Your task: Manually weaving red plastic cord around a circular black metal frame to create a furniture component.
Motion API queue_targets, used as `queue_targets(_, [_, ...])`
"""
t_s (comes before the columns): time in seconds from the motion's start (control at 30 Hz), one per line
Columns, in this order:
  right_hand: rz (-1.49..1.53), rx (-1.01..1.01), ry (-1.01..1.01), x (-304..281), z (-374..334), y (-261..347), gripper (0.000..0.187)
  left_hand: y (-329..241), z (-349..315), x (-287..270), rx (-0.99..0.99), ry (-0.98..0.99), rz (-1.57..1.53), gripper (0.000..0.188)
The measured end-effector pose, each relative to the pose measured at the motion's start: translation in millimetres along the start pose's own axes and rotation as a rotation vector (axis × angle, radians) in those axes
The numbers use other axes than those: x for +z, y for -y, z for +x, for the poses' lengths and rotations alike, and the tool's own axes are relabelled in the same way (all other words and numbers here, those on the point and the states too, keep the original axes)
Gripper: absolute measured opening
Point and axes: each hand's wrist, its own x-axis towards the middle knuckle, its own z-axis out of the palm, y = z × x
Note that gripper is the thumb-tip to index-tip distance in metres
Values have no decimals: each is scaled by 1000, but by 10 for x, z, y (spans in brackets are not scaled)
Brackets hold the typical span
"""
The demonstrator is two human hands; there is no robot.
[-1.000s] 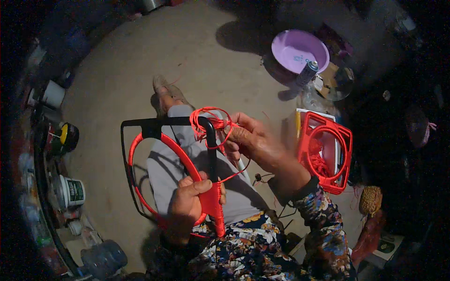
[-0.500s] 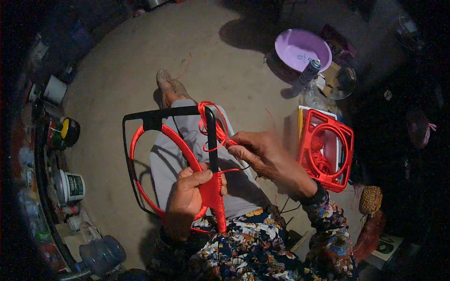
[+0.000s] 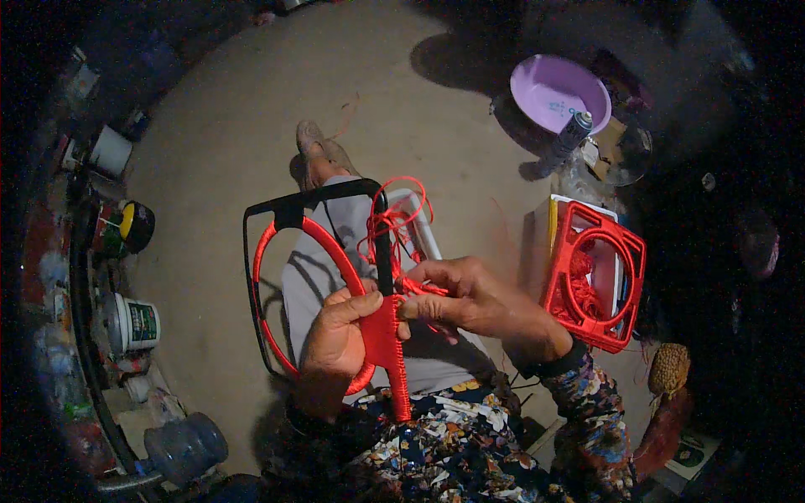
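Over my lap stands a black rectangular frame (image 3: 383, 251) with a red-wrapped ring (image 3: 334, 250) inside it. My left hand (image 3: 335, 337) is closed round the red-covered junction (image 3: 381, 335) where ring and side bar meet, thumb on top. Tight red windings cover the lower part of that bar. Just right of the bar, my right hand (image 3: 474, 295) pinches a bundle of red cord (image 3: 423, 287). Loose loops of this cord rise beside and across the upper black bar. My right fingertips lie close to the top of the windings; whether they touch is unclear.
To the right, a red plastic frame (image 3: 640, 281) leans on a white box (image 3: 553, 220) holding red cord. Beyond are a purple basin (image 3: 521, 96) and a spray can (image 3: 572, 134). Buckets (image 3: 140, 325) and a clear water jug (image 3: 184, 448) line the left side.
My right hand has come down and in against the side bar, bringing the cord bundle with it. The strand stretched to that hand no longer shows. The whole view has shifted slightly.
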Motion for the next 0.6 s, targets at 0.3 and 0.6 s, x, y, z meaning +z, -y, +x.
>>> queue_targets(0.3, [-72, -81, -78, -21, 10, -98, 16, 62, -13, 64, -17, -29, 15, 18])
queue_targets(0.6, [-119, -209, -172, 60, -18, -286, 20, 107, 1, 60, 6, 21, 27, 18])
